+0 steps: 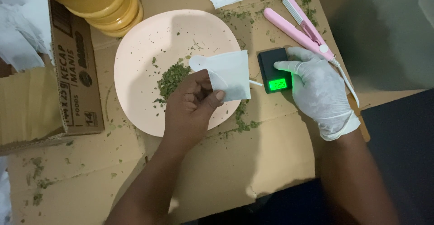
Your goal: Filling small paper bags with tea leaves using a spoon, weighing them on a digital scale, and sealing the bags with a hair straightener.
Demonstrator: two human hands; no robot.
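Bagging dried leaf over flattened cardboard [217, 170], pink plate [135, 71] centre.
My left hand [192, 109] pinches a white paper sachet [228, 75] above the plate; my gloved right hand [316, 87], fingers spread, rests on the pocket scale [273, 73]. Risk: pressing skews the reading; tilting the sachet spills leaf.

a makeshift home packing station is shown rather than a proper lab or shop. the work surface [217, 161] is made of flattened brown cardboard, creased and torn at the edge, and dried green leaf crumbs [171, 78] are scattered over it and heaped on a pale pink plate [135, 71]. a small black pocket scale [274, 70] with a lit green display is set beside the plate, and a pink mini heat sealer [300, 26] lies just behind it. a printed carton [74, 66], stacked yellow tubs [101, 3] and piles of white paper sachets [20, 26] are kept at the edges. dim light and dark floor are seen around.
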